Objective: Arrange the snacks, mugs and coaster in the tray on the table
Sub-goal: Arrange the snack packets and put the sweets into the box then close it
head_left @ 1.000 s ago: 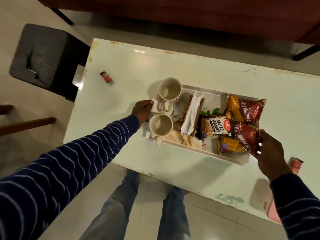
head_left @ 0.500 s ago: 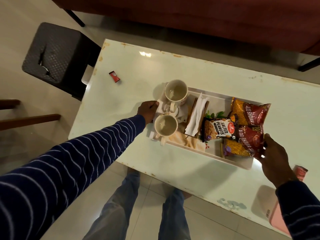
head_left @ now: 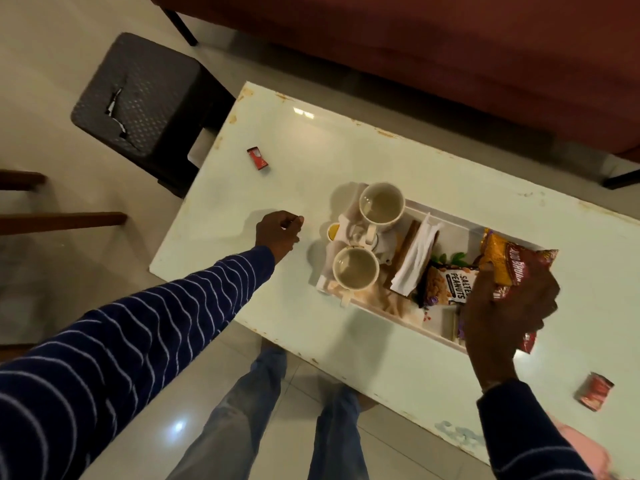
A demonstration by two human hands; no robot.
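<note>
Left hand [head_left: 277,232] left the tray [head_left: 446,220] (loosely curled, empty); right grip [head_left: 509,306] clutches snack packet [head_left: 512,268].

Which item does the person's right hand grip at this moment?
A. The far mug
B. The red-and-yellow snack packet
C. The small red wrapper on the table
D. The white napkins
B: the right hand closes on the red-and-yellow snack packet at the right end of the tray.
</note>
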